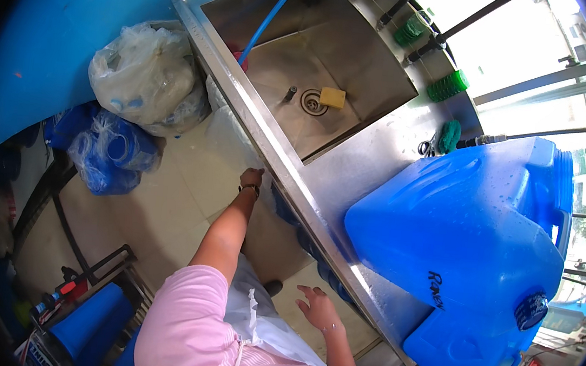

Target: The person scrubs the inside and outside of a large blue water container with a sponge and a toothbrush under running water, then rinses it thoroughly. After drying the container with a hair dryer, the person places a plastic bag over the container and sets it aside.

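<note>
My left hand [252, 178] reaches forward, its fingers closed, beside the front edge of the steel sink counter [283, 155]. A pale translucent plastic bag [231, 131] hangs or stands just beyond it; I cannot make out whether the fingers hold any of it. Nearer to me, my right hand [320, 308] is held low with its fingers apart and nothing in them. A large blue water jug [459, 220] lies on the counter to the right, with a second blue jug [453, 350] partly hidden behind it.
In the sink basin [264, 46], a yellow sponge [332, 98] lies by the drain and a blue stick [272, 22] leans. Green bottles [447, 86] and a green scrubber [448, 136] line the back ledge. Stuffed plastic bags [145, 73] and wrapped blue containers [114, 152] sit on the floor left.
</note>
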{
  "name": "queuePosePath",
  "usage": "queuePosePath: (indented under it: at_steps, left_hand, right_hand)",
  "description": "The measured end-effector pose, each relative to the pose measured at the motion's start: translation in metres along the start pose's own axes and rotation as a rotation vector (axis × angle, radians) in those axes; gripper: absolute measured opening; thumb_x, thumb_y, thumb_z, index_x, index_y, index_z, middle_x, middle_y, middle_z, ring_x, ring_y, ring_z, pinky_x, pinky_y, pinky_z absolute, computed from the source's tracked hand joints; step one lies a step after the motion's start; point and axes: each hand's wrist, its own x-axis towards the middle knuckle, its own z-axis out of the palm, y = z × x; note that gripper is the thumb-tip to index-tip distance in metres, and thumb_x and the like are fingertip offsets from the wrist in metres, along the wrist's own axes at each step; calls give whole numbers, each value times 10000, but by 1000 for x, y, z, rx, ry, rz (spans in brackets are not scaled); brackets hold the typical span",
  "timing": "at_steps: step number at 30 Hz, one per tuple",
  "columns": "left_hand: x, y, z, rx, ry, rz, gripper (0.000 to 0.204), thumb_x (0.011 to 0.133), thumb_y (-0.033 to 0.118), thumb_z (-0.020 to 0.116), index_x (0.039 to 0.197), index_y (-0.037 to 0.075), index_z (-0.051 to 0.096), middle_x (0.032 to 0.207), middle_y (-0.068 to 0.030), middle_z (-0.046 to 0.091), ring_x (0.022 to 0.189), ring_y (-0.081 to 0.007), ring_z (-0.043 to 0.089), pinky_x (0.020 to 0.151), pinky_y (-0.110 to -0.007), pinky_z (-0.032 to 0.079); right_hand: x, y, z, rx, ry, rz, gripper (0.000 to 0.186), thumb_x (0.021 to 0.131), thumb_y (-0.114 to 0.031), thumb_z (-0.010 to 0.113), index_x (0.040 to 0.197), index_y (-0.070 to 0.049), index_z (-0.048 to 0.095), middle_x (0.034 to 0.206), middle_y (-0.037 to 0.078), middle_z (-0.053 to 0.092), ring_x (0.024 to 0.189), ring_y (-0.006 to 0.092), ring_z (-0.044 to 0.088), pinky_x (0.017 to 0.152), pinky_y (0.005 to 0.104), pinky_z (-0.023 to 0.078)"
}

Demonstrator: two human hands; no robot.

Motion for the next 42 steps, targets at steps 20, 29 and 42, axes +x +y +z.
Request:
queuePosePath:
  at_steps: [20, 29, 42]
  left_hand:
    - [-277, 123, -306, -206, -61, 575, 205, 966, 214, 559, 1010, 15, 532, 962, -170, 659, 907, -332, 672, 786, -417, 548]
    - [-496, 81, -224, 187, -311, 1126, 374, 807, 285, 755, 1006, 24, 576, 889, -149, 571, 799, -305, 582, 714, -392, 479]
    - [-544, 15, -101, -1000, -1328, 18, 233, 974, 180, 452, 998, 60, 651, 989, -63, 681, 930, -223, 665, 821, -387, 542]
  right_hand:
    - [164, -62, 55, -291, -333, -137, 348, 889, -298, 616, 1195, -133, 632, 1315, 214, 539, 1232, 387, 507, 1032, 487, 413]
    - [-56, 10, 34, 2072, -454, -370, 588, 920, -417, 602, 1391, -98, 454, 1247, 118, 601, 1115, 311, 608, 947, 461, 490]
    - [-201, 88, 67, 1072, 177, -256, 1093, 676, -54, 849, 1544, -156, 193, 1310, 76, 522, 1014, 144, 596, 690, 289, 527]
